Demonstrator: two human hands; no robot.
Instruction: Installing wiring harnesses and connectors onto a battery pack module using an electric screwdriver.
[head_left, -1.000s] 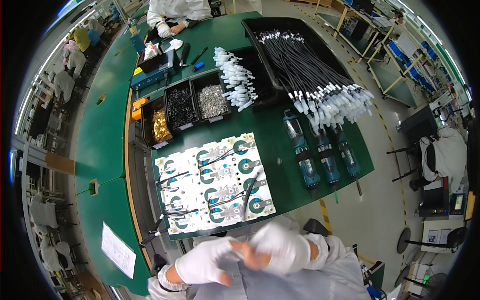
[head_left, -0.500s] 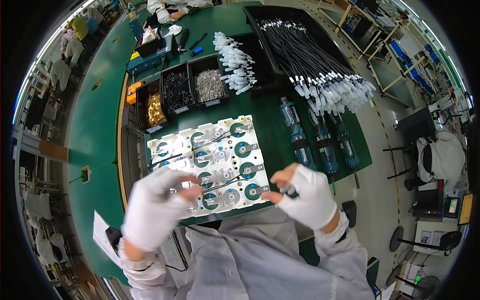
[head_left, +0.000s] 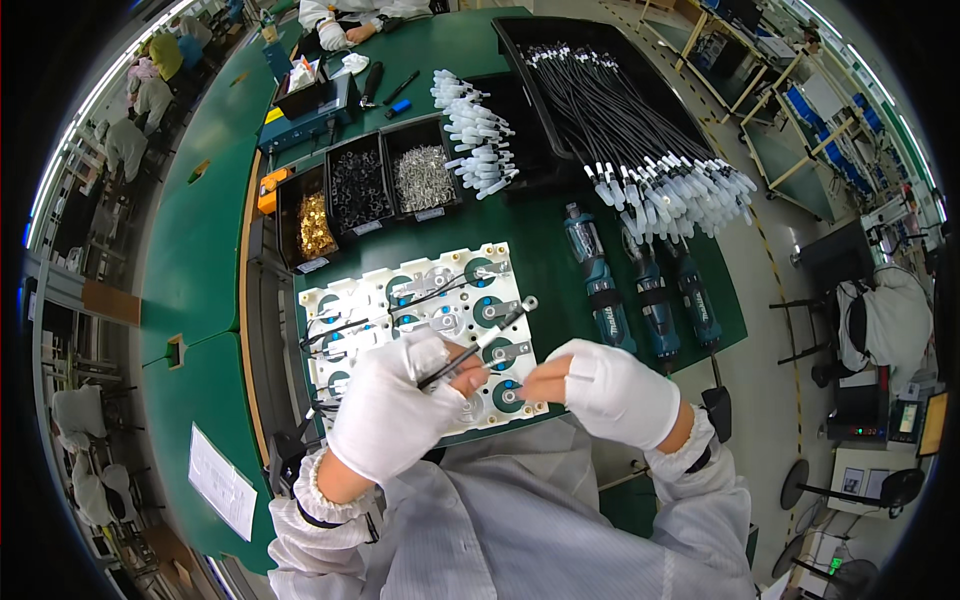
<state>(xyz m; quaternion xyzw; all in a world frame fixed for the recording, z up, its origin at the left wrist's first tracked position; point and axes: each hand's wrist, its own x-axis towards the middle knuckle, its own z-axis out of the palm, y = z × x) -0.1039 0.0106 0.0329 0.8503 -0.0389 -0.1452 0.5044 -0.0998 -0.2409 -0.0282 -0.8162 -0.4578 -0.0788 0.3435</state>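
Note:
My left hand (head_left: 395,405), in a white fingerless glove, pinches a black cable (head_left: 506,324) with a pale sleeve and a metal ring terminal at its upper end. The cable slants up and right over a white plate (head_left: 378,272) with round openings, metal tabs, blue dots and thin black wires. My right hand (head_left: 625,398), gloved alike, is at the plate's lower right edge with thumb and fingertips drawn together. Whatever they may hold is too small to make out. Both hands cover part of the plate's lower half.
Black bins of brass parts (head_left: 315,232), black clips (head_left: 357,190) and silver screws (head_left: 422,180) line the far side. Capped cables fill a black tray (head_left: 545,120) at far right. Several teal power screwdrivers (head_left: 606,300) lie right of the plate. Another person's hands (head_left: 345,35) rest at the far edge.
My left hand has moved right and now shows the cable with its ring terminal raised over the plate. My right hand's thumb and fingers have closed together from a spread pose.

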